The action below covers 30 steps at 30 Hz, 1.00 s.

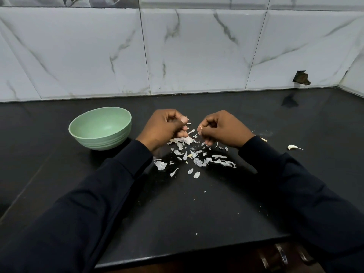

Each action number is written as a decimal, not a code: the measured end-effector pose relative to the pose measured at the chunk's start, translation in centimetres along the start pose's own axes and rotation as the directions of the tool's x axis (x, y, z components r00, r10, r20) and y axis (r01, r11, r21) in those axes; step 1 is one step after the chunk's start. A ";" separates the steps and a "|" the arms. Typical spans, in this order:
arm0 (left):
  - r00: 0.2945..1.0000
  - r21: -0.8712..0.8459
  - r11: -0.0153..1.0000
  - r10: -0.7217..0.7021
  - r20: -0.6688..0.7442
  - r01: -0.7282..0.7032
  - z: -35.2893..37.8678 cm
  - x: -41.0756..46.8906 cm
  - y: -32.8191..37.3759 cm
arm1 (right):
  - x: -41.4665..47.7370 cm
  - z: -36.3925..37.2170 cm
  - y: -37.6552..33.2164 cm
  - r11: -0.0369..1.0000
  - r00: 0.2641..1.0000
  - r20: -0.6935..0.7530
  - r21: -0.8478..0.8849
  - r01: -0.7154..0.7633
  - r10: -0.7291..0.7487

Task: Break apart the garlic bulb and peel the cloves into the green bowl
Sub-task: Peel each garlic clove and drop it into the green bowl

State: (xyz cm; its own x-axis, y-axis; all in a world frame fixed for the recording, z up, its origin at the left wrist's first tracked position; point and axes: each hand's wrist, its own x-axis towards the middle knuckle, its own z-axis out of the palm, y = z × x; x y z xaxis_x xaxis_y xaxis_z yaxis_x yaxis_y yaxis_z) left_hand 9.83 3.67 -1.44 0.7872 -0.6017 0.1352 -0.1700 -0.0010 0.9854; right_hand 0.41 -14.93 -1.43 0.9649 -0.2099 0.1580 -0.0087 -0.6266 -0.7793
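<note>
At the left the green bowl (102,143) stands upright on the black worktop (197,213), just beside the left sleeve. Next is the left hand (162,130), fingers curled tight round a partly stripped garlic bulb (184,119): a pinkish clove pokes out past the fingertips, and ragged white skin hangs from the underside of the fist. Under and between the two hands lies a scatter of papery skins (199,161), white and torn (some are mere flecks nearer the front edge). The right hand (224,129), near the left but apart from it, has its fingers curled too, thumb and forefinger pinching a small pale piece (200,128); clove or peel, I cannot tell. Farthest right a loose clove (293,147), whitish with a thin tail, lies alone on the worktop.
</note>
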 end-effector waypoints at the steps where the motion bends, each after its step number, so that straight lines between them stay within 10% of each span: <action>1: 1.000 -0.048 0.999 -0.009 -0.017 0.008 -0.3 0.0 0.0 | 0.0 -0.1 0.1 1.000 1.000 0.024 -0.006 -0.006 0.006; 7: 0.998 -0.103 0.992 -0.069 -0.001 0.069 -0.4 -0.4 0.1 | 0.1 0.1 -0.2 0.975 0.997 0.055 0.214 -0.060 0.050; 15: 0.996 0.291 0.953 0.085 0.031 -0.090 0.9 -0.6 0.0 | 0.1 0.0 -0.2 0.739 0.960 0.231 0.616 -0.271 0.159; 26: 0.998 0.275 0.961 0.055 -0.034 -0.044 -0.7 -0.2 0.4 | -0.5 -0.3 -0.7 0.964 0.992 0.075 0.241 -0.113 0.097; 30: 0.985 0.526 0.850 0.119 -0.126 -0.035 -3.6 0.2 1.1 | -0.5 -1.0 -0.5 0.988 0.992 0.034 0.097 -0.123 0.121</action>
State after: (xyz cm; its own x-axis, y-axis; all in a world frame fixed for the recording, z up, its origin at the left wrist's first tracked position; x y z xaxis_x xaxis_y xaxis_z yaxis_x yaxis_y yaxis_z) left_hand 11.97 6.43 0.01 0.8299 -0.4922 0.2629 -0.4838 -0.3998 0.7785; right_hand -0.35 -15.27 -0.56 0.9651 -0.2584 0.0421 -0.1022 -0.5200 -0.8481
